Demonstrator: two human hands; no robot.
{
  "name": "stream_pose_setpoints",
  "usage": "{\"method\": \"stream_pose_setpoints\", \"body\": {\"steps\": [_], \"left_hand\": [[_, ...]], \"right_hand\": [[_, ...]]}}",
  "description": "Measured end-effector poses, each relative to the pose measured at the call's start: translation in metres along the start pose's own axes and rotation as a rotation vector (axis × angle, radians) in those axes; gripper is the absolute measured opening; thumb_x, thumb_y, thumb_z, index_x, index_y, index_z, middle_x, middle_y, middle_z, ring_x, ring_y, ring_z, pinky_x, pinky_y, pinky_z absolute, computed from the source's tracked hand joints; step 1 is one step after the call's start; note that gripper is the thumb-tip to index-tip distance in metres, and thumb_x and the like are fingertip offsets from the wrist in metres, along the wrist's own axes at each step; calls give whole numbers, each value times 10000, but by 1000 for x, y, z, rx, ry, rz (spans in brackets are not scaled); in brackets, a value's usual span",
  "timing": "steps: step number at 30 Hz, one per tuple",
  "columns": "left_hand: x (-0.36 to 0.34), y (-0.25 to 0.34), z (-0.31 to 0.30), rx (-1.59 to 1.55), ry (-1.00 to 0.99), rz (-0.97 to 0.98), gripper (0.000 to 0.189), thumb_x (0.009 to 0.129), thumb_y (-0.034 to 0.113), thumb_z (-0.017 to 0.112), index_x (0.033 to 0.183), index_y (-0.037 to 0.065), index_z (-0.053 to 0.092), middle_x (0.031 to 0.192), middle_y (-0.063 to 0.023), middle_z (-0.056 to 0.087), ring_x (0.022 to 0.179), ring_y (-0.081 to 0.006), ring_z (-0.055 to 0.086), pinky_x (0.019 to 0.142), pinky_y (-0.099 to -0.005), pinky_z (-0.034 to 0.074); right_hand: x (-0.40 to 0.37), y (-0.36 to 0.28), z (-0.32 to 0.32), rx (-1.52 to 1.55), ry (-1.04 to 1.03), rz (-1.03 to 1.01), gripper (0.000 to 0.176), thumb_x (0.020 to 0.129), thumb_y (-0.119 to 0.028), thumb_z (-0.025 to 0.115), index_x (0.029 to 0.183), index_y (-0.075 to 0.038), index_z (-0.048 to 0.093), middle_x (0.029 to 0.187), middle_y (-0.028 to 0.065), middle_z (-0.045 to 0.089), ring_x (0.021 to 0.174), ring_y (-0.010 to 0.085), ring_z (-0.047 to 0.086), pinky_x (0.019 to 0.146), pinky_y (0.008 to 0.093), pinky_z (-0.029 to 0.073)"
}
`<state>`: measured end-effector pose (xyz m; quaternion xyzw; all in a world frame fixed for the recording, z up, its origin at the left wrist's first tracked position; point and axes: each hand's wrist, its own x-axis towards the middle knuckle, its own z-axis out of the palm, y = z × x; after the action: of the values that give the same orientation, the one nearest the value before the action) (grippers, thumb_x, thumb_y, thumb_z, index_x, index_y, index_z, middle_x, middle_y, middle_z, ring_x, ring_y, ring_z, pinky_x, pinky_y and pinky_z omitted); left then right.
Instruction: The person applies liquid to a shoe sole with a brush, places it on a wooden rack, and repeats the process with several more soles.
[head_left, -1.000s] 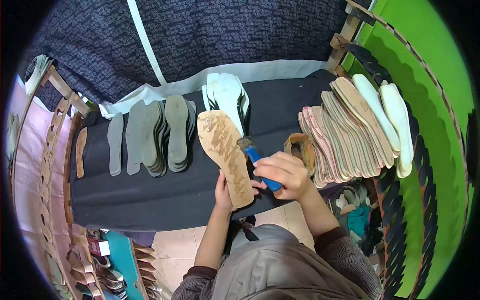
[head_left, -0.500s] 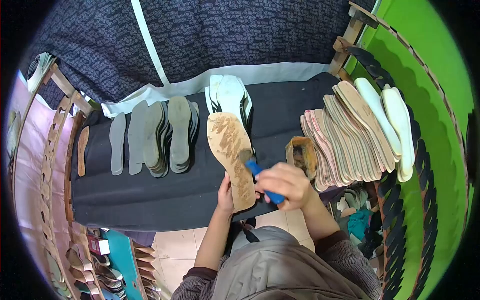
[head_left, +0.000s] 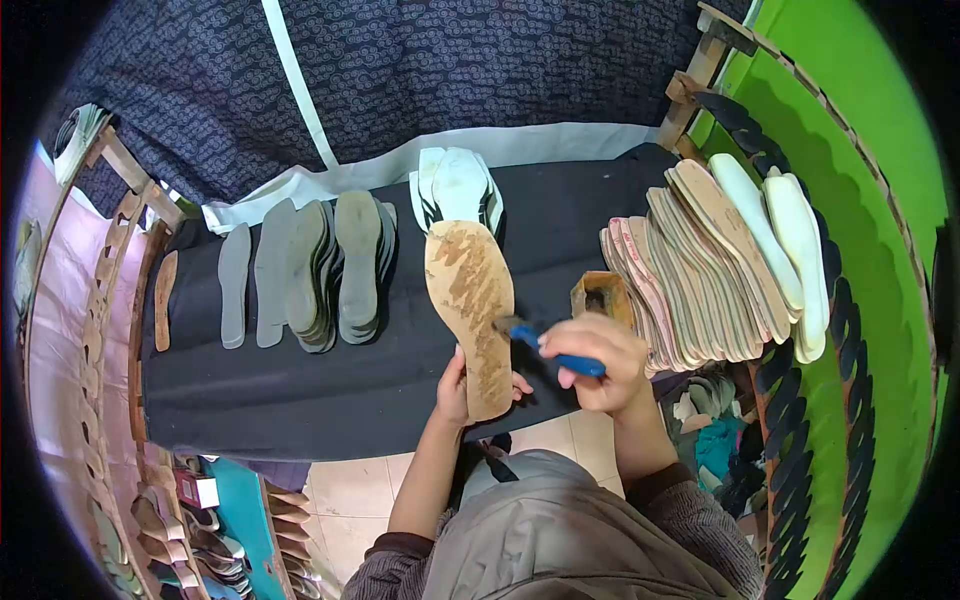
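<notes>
A tan insole (head_left: pixel 456 275), streaked with brown smears, is held from below by my left hand (head_left: pixel 455 393), thumb on its left edge and fingertips showing past its right edge. My right hand (head_left: pixel 606 358) is closed round the blue handle of a brush (head_left: pixel 565 358). The bristle end lies at the right edge of the insole's narrow middle. Just beyond my right hand stands an open box (head_left: pixel 588 288) with brown stains inside, partly hidden by the hand. White insoles (head_left: pixel 462 188) are stacked behind the top end of the tan one.
Grey insoles (head_left: pixel 312 280) stand in stacks on the dark tablecloth (head_left: pixel 270 400) to the left. A long row of tan insoles (head_left: pixel 700 280) leans at the right, with white ones (head_left: pixel 795 260) at its end. Wooden racks flank both sides.
My right hand with the brush has moved right and slightly down, its bristles now at the insole's edge. The insole has turned slightly upright in my left hand.
</notes>
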<state>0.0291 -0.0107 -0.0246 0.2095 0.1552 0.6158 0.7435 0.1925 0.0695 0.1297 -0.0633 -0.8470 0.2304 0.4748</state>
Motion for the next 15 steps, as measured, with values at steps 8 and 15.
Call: {"method": "stream_pose_setpoints", "body": {"steps": [8,15], "left_hand": [[0,1,14,213,5,41,657,932,540,238,1341,33,327,1192,-207,519,871,-354,617,734,-376,512],[0,-7,2,143,-91,47,583,946,495,265,1331,60,316,1121,-191,522,895,-354,612,718,-397,520]], "right_hand": [[11,-5,12,31,16,-142,197,663,-26,685,856,-8,652,865,130,649,674,250,629,590,300,496],[25,9,16,-102,22,-245,212,653,-96,711,849,-31,663,893,120,652,660,244,620,554,307,486]]}}
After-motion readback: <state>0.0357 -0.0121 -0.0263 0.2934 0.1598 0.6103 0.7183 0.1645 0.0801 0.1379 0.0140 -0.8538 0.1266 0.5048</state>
